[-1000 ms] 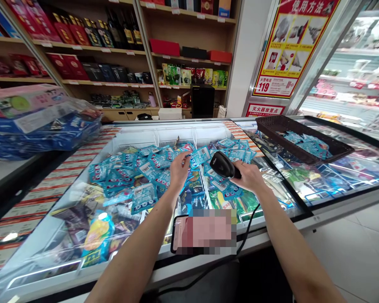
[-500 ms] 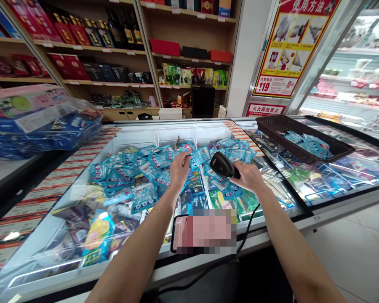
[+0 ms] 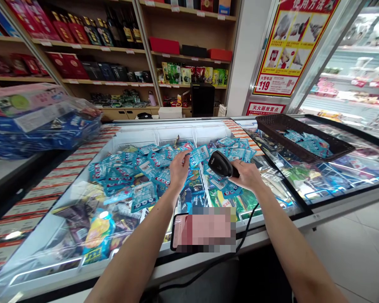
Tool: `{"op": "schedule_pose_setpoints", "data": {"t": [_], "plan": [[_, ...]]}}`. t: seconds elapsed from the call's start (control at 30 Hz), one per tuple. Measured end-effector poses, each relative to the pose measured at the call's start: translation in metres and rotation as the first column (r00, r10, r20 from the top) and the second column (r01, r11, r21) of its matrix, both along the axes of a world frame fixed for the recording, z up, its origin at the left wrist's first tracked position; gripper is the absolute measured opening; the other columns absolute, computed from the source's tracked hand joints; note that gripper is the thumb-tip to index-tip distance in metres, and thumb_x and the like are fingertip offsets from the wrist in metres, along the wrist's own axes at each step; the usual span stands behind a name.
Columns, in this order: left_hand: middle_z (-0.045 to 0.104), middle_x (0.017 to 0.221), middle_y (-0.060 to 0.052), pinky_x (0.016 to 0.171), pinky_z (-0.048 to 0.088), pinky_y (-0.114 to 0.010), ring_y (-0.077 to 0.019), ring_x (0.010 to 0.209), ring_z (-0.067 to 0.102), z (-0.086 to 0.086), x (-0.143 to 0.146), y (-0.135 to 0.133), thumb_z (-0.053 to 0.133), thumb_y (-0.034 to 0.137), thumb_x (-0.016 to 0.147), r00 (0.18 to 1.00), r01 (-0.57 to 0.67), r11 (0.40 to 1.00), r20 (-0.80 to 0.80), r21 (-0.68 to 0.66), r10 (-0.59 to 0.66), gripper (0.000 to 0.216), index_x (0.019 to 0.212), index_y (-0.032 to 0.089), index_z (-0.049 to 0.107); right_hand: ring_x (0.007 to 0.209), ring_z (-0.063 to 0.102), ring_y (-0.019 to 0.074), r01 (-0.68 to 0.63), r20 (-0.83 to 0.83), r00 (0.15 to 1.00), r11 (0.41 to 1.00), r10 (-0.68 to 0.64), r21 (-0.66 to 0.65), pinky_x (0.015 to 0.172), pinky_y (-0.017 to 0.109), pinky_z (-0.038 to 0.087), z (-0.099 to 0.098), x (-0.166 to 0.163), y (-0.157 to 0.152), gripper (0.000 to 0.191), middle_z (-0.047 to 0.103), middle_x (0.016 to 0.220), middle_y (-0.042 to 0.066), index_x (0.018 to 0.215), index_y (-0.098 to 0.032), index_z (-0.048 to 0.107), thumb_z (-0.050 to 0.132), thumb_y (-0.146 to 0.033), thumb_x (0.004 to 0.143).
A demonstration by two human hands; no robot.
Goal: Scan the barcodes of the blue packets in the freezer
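Between the fingers of my left hand is a small blue packet, its barcode side showing. My right hand is closed round the handle of a black barcode scanner, whose head faces left, close beside that packet. A black cable runs from below my right hand to the front edge. Beneath both hands, many similar blue packets lie heaped in the chest freezer. A phone with a blurred screen rests on the freezer's front edge, between my forearms.
A dark brown basket holding more blue packets stands on the freezer at right. Plastic-wrapped boxes are stacked at left. Shelves with bottles and boxes line the back. A white divider splits the freezer.
The barcode scanner has shifted very slightly to the left. Both hands otherwise keep nearly the same place, with the packet and the scanner still held.
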State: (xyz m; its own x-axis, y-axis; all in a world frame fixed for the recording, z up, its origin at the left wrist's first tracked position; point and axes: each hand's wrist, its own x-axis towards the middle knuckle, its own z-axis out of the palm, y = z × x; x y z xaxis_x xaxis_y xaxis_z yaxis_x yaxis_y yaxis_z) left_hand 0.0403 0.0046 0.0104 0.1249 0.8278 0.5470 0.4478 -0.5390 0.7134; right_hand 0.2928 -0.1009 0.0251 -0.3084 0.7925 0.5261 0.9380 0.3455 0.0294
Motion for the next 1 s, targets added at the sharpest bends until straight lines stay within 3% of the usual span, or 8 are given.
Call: {"op": "schedule_pose_setpoints", "data": {"t": [0.2,0.47,0.6,0.67,0.73,0.83,1.0], "plan": [[0.057,0.093,-0.006,0.082,0.041,-0.031,-0.0169,0.085,0.052,0.007,0.000,-0.006,0.037,0.031,0.090,0.990,-0.134,0.976,-0.015,0.173,0.139,0.033,0.115,0.024,0.057,0.081,0.061,0.0214,0.033,0.044,0.998,0.999,-0.033,0.006,0.060,0.027,0.038,0.001,-0.003,0.004,0.038,0.064,0.099,0.008,0.111,-0.018,0.053,0.053,-0.040,0.080],[0.052,0.089,-0.007,0.083,0.039,-0.034,-0.0195,0.086,0.051,0.010,-0.021,0.004,0.036,0.024,0.088,0.941,-0.311,0.916,-0.051,0.255,0.333,0.034,0.113,0.022,0.059,0.081,0.059,0.0219,0.008,0.105,0.994,1.000,-0.008,0.003,0.062,0.028,0.038,0.011,-0.002,0.009,0.037,0.063,0.098,0.009,0.111,-0.017,0.053,0.053,-0.039,0.081],[0.052,0.104,-0.011,0.088,0.036,-0.041,-0.0257,0.099,0.049,0.019,-0.030,0.000,0.039,0.029,0.088,0.867,-0.409,0.870,-0.181,0.276,0.465,0.033,0.114,0.023,0.058,0.082,0.059,0.0221,-0.043,0.147,0.988,0.999,0.041,0.007,0.064,0.030,0.040,0.019,0.001,0.016,0.040,0.062,0.100,0.010,0.114,-0.017,0.052,0.056,-0.038,0.080],[0.049,0.117,-0.011,0.093,0.032,-0.045,-0.0281,0.109,0.044,0.024,-0.029,-0.006,0.039,0.033,0.088,0.854,-0.354,0.877,-0.271,0.324,0.445,0.034,0.116,0.026,0.057,0.081,0.059,0.0218,-0.064,0.156,0.986,0.998,0.060,0.025,0.065,0.030,0.040,0.020,0.002,0.019,0.041,0.062,0.101,0.009,0.114,-0.017,0.052,0.057,-0.038,0.079],[0.049,0.123,-0.008,0.096,0.030,-0.045,-0.0271,0.114,0.042,0.025,-0.025,-0.013,0.039,0.034,0.089,0.860,-0.146,0.929,-0.420,0.339,0.289,0.033,0.117,0.029,0.056,0.081,0.059,0.0218,-0.074,0.146,0.987,0.996,0.066,0.052,0.065,0.030,0.040,0.018,0.003,0.020,0.041,0.063,0.100,0.009,0.115,-0.017,0.051,0.057,-0.035,0.080],[0.053,0.122,-0.004,0.098,0.030,-0.044,-0.0243,0.116,0.043,0.018,-0.018,-0.018,0.040,0.034,0.089,0.764,0.156,0.949,-0.642,0.273,0.059,0.031,0.113,0.031,0.059,0.081,0.059,0.0220,-0.050,0.093,0.995,0.994,0.040,0.101,0.064,0.030,0.040,0.009,0.008,0.019,0.039,0.062,0.100,0.009,0.116,-0.017,0.050,0.055,-0.032,0.080],[0.056,0.120,-0.005,0.099,0.029,-0.045,-0.0237,0.115,0.046,0.001,-0.016,-0.016,0.038,0.032,0.089,0.701,0.139,0.956,-0.708,0.257,0.088,0.032,0.114,0.030,0.058,0.077,0.059,0.0215,0.003,0.055,0.998,0.994,-0.009,0.110,0.061,0.030,0.040,-0.003,0.017,0.011,0.034,0.062,0.093,0.008,0.113,-0.016,0.052,0.051,-0.031,0.082]]}}
